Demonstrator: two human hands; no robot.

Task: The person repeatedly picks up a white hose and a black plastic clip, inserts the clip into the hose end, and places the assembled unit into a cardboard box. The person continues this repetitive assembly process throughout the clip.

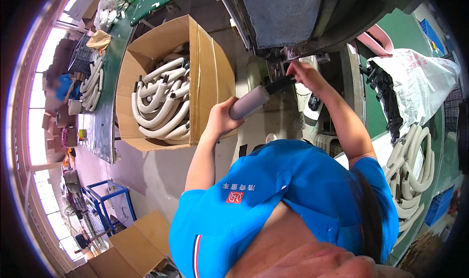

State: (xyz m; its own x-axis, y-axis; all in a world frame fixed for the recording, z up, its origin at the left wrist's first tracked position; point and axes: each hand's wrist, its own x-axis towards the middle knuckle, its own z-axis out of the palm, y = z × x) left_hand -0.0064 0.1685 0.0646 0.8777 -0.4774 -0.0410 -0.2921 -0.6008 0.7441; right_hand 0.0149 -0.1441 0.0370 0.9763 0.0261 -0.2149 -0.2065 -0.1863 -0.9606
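A grey foam-covered tube [249, 103] with a black end piece [280, 85] lies slantwise in front of me. My left hand [223, 117] is closed round its foam-covered lower end. At the other end, my right hand [306, 76] has its fingers closed on the tip of the black piece, just below the metal machine [281, 19]. The right fingertips are close to a small fitting on the machine's underside; whether they touch it I cannot tell.
To the left stands an open cardboard box [211, 58] of curved foam-covered tubes [163, 99]. More tubes [410, 168] lie on the green table at right, near a white sack [417, 85] and black parts [383, 95]. A blue-framed stand [108, 200] is at lower left.
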